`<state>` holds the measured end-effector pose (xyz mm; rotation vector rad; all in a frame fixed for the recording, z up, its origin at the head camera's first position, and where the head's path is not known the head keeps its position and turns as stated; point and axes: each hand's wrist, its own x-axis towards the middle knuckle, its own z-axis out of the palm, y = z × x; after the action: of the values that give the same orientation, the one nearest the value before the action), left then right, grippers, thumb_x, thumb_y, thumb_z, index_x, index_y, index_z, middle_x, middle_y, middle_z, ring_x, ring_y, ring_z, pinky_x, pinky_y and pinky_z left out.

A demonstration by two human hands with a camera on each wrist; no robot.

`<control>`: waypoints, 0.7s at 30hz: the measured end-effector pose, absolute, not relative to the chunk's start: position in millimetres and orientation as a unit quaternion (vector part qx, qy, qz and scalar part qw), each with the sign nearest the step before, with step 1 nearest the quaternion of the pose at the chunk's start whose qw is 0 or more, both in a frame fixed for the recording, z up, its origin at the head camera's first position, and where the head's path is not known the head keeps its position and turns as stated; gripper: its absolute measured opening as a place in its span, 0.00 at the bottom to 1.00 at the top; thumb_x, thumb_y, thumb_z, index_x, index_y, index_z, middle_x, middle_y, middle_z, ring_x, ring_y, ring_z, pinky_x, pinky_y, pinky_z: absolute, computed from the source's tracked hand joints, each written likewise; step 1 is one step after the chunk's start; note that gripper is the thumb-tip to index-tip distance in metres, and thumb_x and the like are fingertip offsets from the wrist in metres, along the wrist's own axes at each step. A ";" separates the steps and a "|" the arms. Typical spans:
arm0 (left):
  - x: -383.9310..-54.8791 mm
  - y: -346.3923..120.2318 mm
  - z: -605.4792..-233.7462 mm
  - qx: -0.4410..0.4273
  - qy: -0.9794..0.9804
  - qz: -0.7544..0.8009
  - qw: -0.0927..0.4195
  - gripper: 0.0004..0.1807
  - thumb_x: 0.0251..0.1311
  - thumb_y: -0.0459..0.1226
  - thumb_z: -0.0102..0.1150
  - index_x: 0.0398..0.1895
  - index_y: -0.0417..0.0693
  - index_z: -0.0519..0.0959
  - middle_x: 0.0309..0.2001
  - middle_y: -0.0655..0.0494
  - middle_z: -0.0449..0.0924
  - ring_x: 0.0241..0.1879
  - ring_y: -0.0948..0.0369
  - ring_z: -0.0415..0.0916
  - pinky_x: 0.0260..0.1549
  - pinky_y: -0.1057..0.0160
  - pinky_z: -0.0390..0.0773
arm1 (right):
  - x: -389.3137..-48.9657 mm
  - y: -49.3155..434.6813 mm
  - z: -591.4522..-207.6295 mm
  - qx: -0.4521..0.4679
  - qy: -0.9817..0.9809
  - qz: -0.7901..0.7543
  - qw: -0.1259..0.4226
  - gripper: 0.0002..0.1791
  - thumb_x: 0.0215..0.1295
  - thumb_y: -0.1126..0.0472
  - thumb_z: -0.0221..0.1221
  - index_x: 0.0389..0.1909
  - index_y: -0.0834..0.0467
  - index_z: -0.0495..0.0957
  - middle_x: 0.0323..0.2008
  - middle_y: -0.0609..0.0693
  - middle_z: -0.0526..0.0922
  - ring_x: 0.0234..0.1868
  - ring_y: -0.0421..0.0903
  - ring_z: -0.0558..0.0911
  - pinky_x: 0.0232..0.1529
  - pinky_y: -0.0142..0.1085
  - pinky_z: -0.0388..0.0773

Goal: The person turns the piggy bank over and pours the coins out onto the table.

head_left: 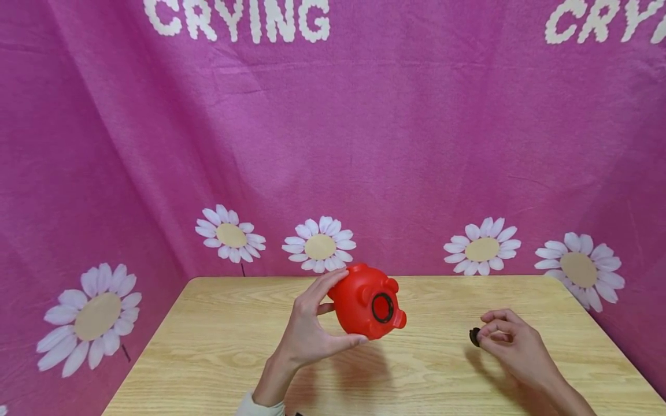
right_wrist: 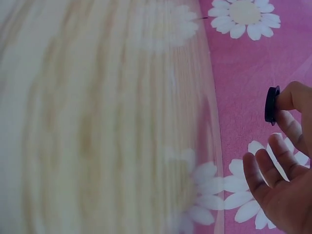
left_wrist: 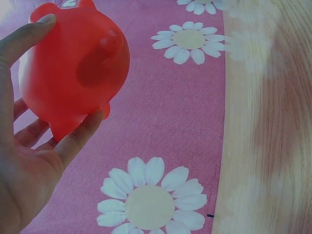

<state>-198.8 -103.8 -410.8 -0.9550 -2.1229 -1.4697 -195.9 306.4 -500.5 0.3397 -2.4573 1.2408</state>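
Note:
A red piggy bank is gripped by my left hand, held up over the table and tipped so its underside faces the right. In the head view a round hole with a black rim shows between its stubby feet. From the left wrist view, thumb and fingers span the red body. My right hand pinches a small black round plug between thumb and forefinger, well to the right of the piggy bank. The plug stands edge-on in the right wrist view, with the other fingers spread loosely below.
The light wood table lies under both hands. Behind and beside it hangs a pink cloth printed with white daisies and the letters CRYING. The table's back edge runs just behind the piggy bank.

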 end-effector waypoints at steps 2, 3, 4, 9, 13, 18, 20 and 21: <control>-198.9 -103.9 -411.2 -0.340 -0.756 -0.524 0.194 0.54 0.41 0.37 0.89 0.77 0.55 0.73 0.73 0.51 0.76 0.64 0.54 0.78 0.43 0.60 0.92 | -196.7 308.1 -502.0 0.119 -0.874 0.435 0.180 0.07 0.59 0.73 0.74 0.29 0.61 0.86 0.47 0.29 0.78 0.45 0.22 0.78 0.43 0.18 0.82; -199.0 -103.9 -411.4 -0.339 -0.756 -0.525 0.194 0.53 0.41 0.37 0.89 0.77 0.55 0.73 0.73 0.51 0.76 0.64 0.55 0.78 0.44 0.61 0.92 | -197.1 308.8 -502.4 0.116 -0.876 0.433 0.177 0.07 0.59 0.73 0.74 0.29 0.61 0.86 0.47 0.30 0.78 0.45 0.21 0.78 0.42 0.18 0.82; -199.1 -104.0 -411.4 -0.339 -0.756 -0.525 0.194 0.53 0.41 0.37 0.89 0.77 0.55 0.73 0.73 0.51 0.76 0.64 0.55 0.78 0.44 0.61 0.92 | -197.5 309.3 -502.8 0.114 -0.879 0.429 0.175 0.07 0.59 0.72 0.75 0.29 0.59 0.86 0.47 0.31 0.78 0.46 0.21 0.77 0.42 0.18 0.82; -199.0 -104.4 -411.0 -0.341 -0.755 -0.525 0.196 0.53 0.41 0.37 0.89 0.76 0.54 0.73 0.73 0.51 0.76 0.66 0.54 0.78 0.44 0.60 0.92 | -198.6 311.2 -503.9 0.109 -0.887 0.415 0.169 0.10 0.60 0.71 0.74 0.28 0.53 0.86 0.47 0.41 0.81 0.46 0.21 0.77 0.42 0.19 0.83; -198.6 -104.2 -410.0 -0.343 -0.754 -0.524 0.197 0.53 0.42 0.37 0.89 0.76 0.54 0.73 0.73 0.51 0.76 0.66 0.54 0.78 0.44 0.60 0.92 | -198.5 312.7 -503.7 0.105 -0.890 0.413 0.165 0.10 0.61 0.70 0.75 0.29 0.53 0.87 0.47 0.41 0.81 0.46 0.21 0.77 0.41 0.21 0.84; -198.3 -104.3 -409.1 -0.342 -0.754 -0.525 0.196 0.53 0.42 0.37 0.89 0.76 0.54 0.73 0.73 0.51 0.76 0.66 0.54 0.78 0.44 0.61 0.92 | -198.5 313.1 -503.4 0.096 -0.894 0.411 0.153 0.08 0.62 0.68 0.75 0.30 0.52 0.88 0.48 0.42 0.81 0.46 0.20 0.76 0.41 0.23 0.85; -198.4 -104.5 -408.9 -0.343 -0.754 -0.525 0.196 0.53 0.42 0.37 0.89 0.76 0.54 0.73 0.73 0.51 0.76 0.67 0.54 0.78 0.43 0.60 0.92 | -198.1 312.2 -502.9 0.095 -0.894 0.411 0.153 0.08 0.62 0.68 0.75 0.30 0.51 0.88 0.48 0.40 0.81 0.47 0.20 0.76 0.42 0.23 0.85; -198.5 -104.6 -408.9 -0.344 -0.754 -0.524 0.197 0.53 0.42 0.38 0.89 0.76 0.54 0.73 0.73 0.51 0.76 0.67 0.54 0.78 0.43 0.60 0.92 | -197.7 311.4 -502.5 0.097 -0.893 0.412 0.154 0.09 0.62 0.68 0.75 0.30 0.51 0.88 0.48 0.39 0.81 0.47 0.20 0.75 0.42 0.22 0.84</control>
<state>-198.5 -104.6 -408.9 -0.9627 -2.1111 -1.4684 -197.7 311.4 -502.5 0.2766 -2.5588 1.1801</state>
